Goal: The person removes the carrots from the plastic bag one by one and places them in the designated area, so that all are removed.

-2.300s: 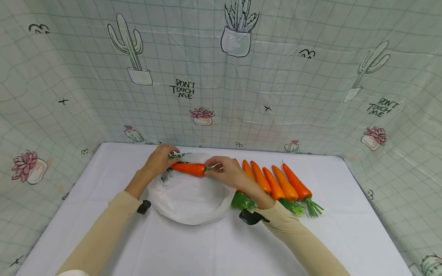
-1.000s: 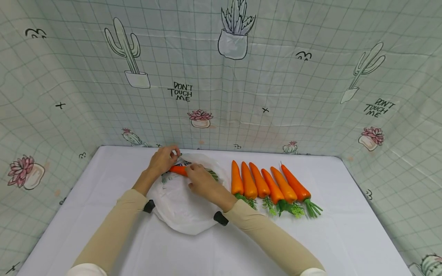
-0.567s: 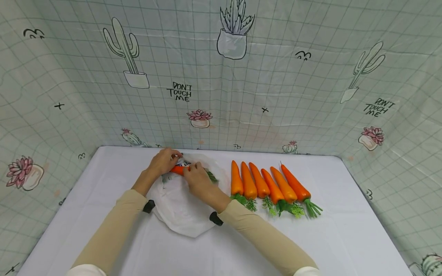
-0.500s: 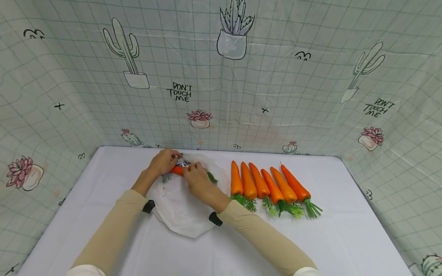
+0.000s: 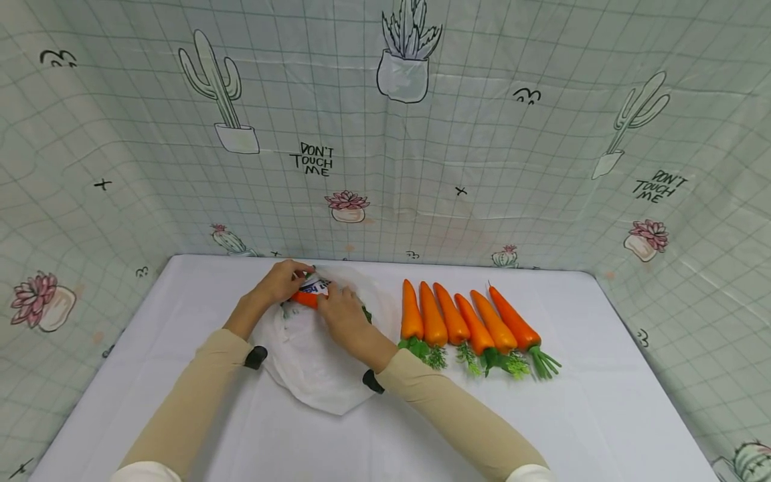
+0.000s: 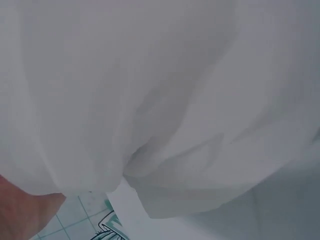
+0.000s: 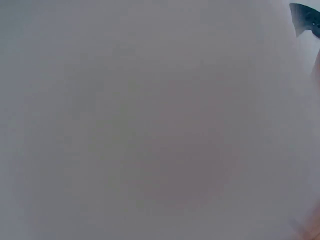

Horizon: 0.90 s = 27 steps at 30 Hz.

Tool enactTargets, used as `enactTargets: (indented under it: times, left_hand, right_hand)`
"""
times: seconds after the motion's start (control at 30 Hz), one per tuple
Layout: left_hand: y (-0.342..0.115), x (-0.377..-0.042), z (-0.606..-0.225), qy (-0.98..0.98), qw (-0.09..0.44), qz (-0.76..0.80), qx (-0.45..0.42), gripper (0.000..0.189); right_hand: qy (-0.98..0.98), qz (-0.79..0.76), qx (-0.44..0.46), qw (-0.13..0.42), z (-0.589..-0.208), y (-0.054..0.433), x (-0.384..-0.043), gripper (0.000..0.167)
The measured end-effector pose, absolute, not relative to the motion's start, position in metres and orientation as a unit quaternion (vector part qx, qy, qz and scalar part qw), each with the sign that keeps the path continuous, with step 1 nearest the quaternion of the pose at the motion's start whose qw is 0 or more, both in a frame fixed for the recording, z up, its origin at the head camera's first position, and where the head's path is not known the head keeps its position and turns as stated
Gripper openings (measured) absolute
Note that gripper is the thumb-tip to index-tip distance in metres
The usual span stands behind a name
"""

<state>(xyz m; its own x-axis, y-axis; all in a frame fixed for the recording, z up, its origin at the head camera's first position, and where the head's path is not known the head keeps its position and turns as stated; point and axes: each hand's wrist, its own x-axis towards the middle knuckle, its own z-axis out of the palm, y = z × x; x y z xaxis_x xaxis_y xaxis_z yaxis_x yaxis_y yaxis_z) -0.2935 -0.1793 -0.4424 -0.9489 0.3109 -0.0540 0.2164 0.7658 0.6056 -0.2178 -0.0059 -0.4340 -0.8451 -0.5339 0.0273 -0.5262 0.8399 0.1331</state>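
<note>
A white plastic bag (image 5: 307, 361) with green and dark print lies on the table, left of centre. An orange carrot (image 5: 305, 300) lies across its mouth, mostly hidden behind my right hand (image 5: 346, 321), which grips its thick part. Green leaves (image 5: 367, 313) show past the knuckles. My left hand (image 5: 282, 281) pinches the bag's far left edge, close to the carrot's tip. White plastic (image 6: 150, 100) fills most of the left wrist view, with part of the hand at lower left. Blurred pale plastic (image 7: 150, 120) covers nearly all of the right wrist view.
Several carrots (image 5: 434, 314) with green tops lie in a row right of the bag, tips toward the back. A patterned cloth wall (image 5: 385, 167) stands behind the white table (image 5: 482, 428) and at both sides.
The right hand has moved left from the carrot's leafy end to its thick part, over the bag. The left hand stays at the bag's edge. Lately both have shifted only slightly.
</note>
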Motion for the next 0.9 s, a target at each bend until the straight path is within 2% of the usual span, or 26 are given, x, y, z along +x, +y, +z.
enactTargets:
  times: [0.3,0.63,0.77,0.9]
  left_hand:
    - [-0.18,-0.291,-0.442,0.935,0.078,0.314,0.145,0.032]
    - [-0.187,-0.282,-0.44,0.927,0.066,0.325,0.175,0.031]
    - [-0.19,-0.278,-0.438,0.925,0.054,0.328,0.186,0.033]
    - [-0.191,-0.275,-0.437,0.924,0.048,0.33,0.185,0.034]
  right_hand:
    - [-0.955,-0.092,0.28,0.039,-0.434,-0.003,-0.211,0.033]
    - [-0.944,-0.08,0.317,0.032,-0.431,0.007,-0.206,0.021]
    - [-0.947,-0.041,0.319,0.024,-0.43,0.013,-0.208,0.025]
    - [-0.95,0.03,0.31,-0.007,-0.424,0.02,-0.208,0.028]
